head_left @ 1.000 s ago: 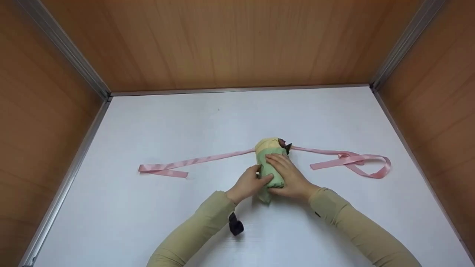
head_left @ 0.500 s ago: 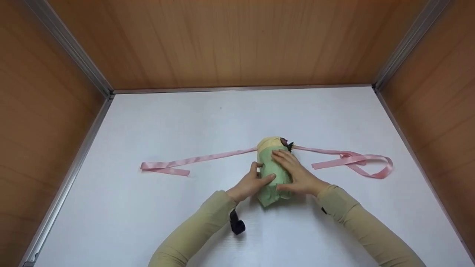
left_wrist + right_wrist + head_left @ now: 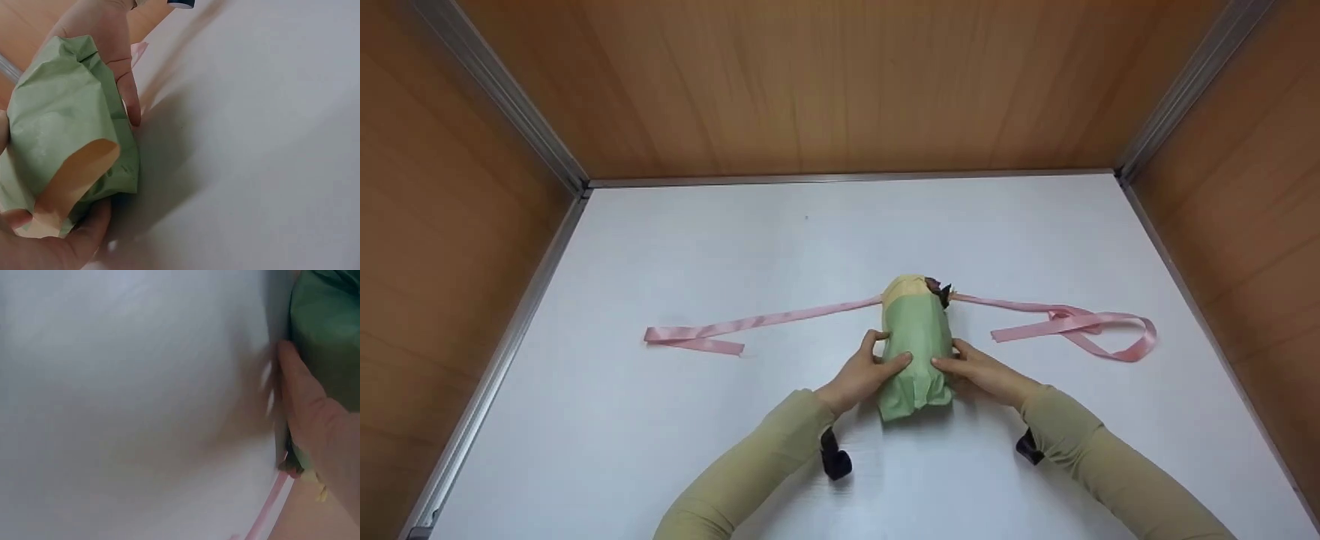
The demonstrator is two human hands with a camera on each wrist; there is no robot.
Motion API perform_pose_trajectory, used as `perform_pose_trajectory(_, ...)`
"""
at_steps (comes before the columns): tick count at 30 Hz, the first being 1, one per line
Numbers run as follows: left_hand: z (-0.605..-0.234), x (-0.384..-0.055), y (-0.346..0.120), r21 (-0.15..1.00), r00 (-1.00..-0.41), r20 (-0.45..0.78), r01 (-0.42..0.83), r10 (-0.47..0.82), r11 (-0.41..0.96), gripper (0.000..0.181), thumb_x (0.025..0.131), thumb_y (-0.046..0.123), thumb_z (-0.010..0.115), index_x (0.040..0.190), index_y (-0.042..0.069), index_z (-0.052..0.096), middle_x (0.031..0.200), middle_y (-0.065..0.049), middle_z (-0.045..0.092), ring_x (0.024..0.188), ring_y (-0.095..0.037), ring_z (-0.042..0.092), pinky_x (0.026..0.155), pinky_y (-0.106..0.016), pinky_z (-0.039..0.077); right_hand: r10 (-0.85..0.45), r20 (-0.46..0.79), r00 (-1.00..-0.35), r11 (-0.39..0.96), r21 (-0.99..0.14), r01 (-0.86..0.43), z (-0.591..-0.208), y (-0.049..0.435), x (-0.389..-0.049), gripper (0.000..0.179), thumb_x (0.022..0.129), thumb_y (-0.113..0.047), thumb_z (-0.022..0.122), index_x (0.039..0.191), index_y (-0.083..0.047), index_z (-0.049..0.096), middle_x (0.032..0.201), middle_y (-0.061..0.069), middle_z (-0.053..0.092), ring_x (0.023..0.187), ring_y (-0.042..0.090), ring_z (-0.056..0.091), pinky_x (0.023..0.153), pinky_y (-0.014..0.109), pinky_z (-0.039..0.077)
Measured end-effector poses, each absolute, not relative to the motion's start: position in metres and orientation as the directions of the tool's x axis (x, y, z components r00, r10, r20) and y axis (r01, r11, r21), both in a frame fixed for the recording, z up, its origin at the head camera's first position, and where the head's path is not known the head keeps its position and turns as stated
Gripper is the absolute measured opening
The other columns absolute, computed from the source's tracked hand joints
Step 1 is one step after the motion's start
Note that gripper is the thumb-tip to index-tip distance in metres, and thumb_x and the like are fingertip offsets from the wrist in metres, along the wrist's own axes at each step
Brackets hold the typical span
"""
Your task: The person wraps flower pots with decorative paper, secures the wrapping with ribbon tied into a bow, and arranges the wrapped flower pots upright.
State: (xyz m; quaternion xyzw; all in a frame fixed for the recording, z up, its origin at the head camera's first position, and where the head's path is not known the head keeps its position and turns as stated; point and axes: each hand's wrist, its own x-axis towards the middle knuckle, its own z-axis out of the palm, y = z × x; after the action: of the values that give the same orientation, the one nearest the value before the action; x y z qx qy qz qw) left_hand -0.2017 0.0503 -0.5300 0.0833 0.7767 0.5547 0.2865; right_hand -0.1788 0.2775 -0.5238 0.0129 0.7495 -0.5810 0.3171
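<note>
A flower bouquet (image 3: 916,322) rolled in green paper with a yellow inner wrap lies on the white table. A dark red bloom with a dark leaf (image 3: 939,291) pokes out at its far right end. My left hand (image 3: 861,376) grips the left side, thumb on top of the paper. From the right, my right hand (image 3: 988,375) holds it too, thumb on top and fingers down the side. In the left wrist view the crumpled near end of the green paper (image 3: 62,107) shows a tan fold. A pink ribbon (image 3: 780,318) passes beneath the bouquet's far part, hidden there.
The ribbon's left end is folded back on the table. Its right end makes a loose loop (image 3: 1136,330). Wooden panels (image 3: 840,90) with metal edging stand behind and at both sides of the white tabletop (image 3: 697,255). A black wrist camera (image 3: 835,459) hangs under the left sleeve.
My right hand has slid off the top of the bouquet to its right side. The near end of the green paper has spread out and is uncovered. My left hand has stayed nearly still.
</note>
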Motion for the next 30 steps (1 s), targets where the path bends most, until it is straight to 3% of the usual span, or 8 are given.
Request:
perform_pose_trajectory(2, -0.532, -0.201, 0.051, 0.915, -0.82, -0.352, -0.199, 0.451, 0.351, 0.07, 0.088, 0.053, 0.059, 0.139, 0.015, 0.031, 0.116, -0.017, 0.061, 0.107, -0.022, 0.06, 0.095, -0.039, 0.046, -0.335, -0.487, -0.806, 0.31, -0.865, 0.394, -0.525, 0.275, -0.178, 0.086, 0.092, -0.044, 0.055, 0.15, -0.002, 0.007, 0.149, 0.027, 0.024, 0.139, 0.039, 0.027, 0.113, 0.052, 0.023)
perform_pose_trajectory(9, -0.529, -0.192, 0.045, 0.908, -0.794, -0.363, -0.183, 0.488, 0.378, 0.068, 0.09, 0.051, 0.056, 0.143, 0.017, 0.03, 0.114, -0.015, 0.06, 0.104, -0.02, 0.059, 0.093, -0.04, 0.046, -0.241, -0.47, -0.849, 0.234, -0.877, 0.419, -0.525, 0.261, -0.159, 0.08, 0.091, -0.04, 0.057, 0.148, -0.003, 0.015, 0.145, 0.025, 0.033, 0.131, 0.034, 0.04, 0.11, 0.048, 0.03)
perform_pose_trajectory(14, -0.516, -0.187, 0.043, 0.905, -0.773, -0.341, -0.117, 0.534, 0.409, 0.063, 0.093, 0.049, 0.053, 0.143, 0.018, 0.03, 0.107, -0.014, 0.061, 0.097, -0.018, 0.059, 0.087, -0.036, 0.048, -0.195, -0.447, -0.873, 0.207, -0.889, 0.409, -0.516, 0.257, -0.146, 0.08, 0.092, -0.038, 0.055, 0.148, -0.001, 0.011, 0.145, 0.027, 0.031, 0.131, 0.033, 0.039, 0.111, 0.048, 0.028)
perform_pose_trajectory(19, -0.496, -0.196, 0.051, 0.925, -0.788, -0.286, -0.079, 0.545, 0.372, 0.069, 0.096, 0.046, 0.049, 0.152, 0.019, 0.018, 0.131, -0.019, 0.05, 0.115, -0.024, 0.054, 0.095, -0.039, 0.046, -0.185, -0.397, -0.899, 0.121, -0.917, 0.38, -0.499, 0.262, -0.16, 0.079, 0.094, -0.034, 0.049, 0.151, -0.006, 0.003, 0.15, 0.026, 0.023, 0.137, 0.034, 0.03, 0.114, 0.047, 0.022)
perform_pose_trajectory(22, -0.488, -0.207, 0.06, 0.931, -0.797, -0.256, -0.05, 0.547, 0.363, 0.073, 0.097, 0.045, 0.047, 0.153, 0.018, 0.01, 0.15, -0.017, 0.032, 0.134, -0.026, 0.039, 0.106, -0.04, 0.038, -0.165, -0.385, -0.908, 0.032, -0.922, 0.385, -0.495, 0.268, -0.176, 0.073, 0.096, -0.034, 0.044, 0.152, -0.011, 0.002, 0.152, 0.021, 0.021, 0.137, 0.03, 0.029, 0.114, 0.042, 0.023)
perform_pose_trajectory(25, -0.487, -0.221, 0.07, 0.935, -0.818, -0.222, -0.025, 0.531, 0.354, 0.076, 0.097, 0.045, 0.046, 0.153, 0.016, 0.004, 0.158, -0.012, 0.016, 0.142, -0.025, 0.025, 0.112, -0.04, 0.03, -0.14, -0.377, -0.916, -0.05, -0.921, 0.387, -0.497, 0.273, -0.192, 0.07, 0.098, -0.034, 0.041, 0.152, -0.014, 0.003, 0.153, 0.016, 0.018, 0.137, 0.024, 0.026, 0.113, 0.037, 0.022)
perform_pose_trajectory(27, -0.49, -0.229, 0.076, 0.944, -0.834, -0.219, -0.05, 0.506, 0.326, 0.079, 0.097, 0.044, 0.046, 0.153, 0.012, -0.001, 0.158, -0.013, 0.013, 0.143, -0.026, 0.022, 0.113, -0.04, 0.028, -0.13, -0.362, -0.923, -0.078, -0.924, 0.373, -0.499, 0.275, -0.202, 0.068, 0.099, -0.034, 0.039, 0.152, -0.013, 0.003, 0.153, 0.016, 0.017, 0.137, 0.024, 0.024, 0.113, 0.037, 0.021)
perform_pose_trajectory(30, -0.497, -0.237, 0.085, 0.957, -0.859, -0.222, -0.102, 0.462, 0.271, 0.08, 0.098, 0.043, 0.045, 0.152, 0.01, -0.003, 0.156, -0.018, 0.019, 0.141, -0.029, 0.028, 0.112, -0.042, 0.03, -0.105, -0.366, -0.925, -0.085, -0.923, 0.375, -0.504, 0.277, -0.213, 0.069, 0.098, -0.035, 0.038, 0.152, -0.013, 0.002, 0.153, 0.016, 0.018, 0.137, 0.025, 0.023, 0.114, 0.037, 0.019)
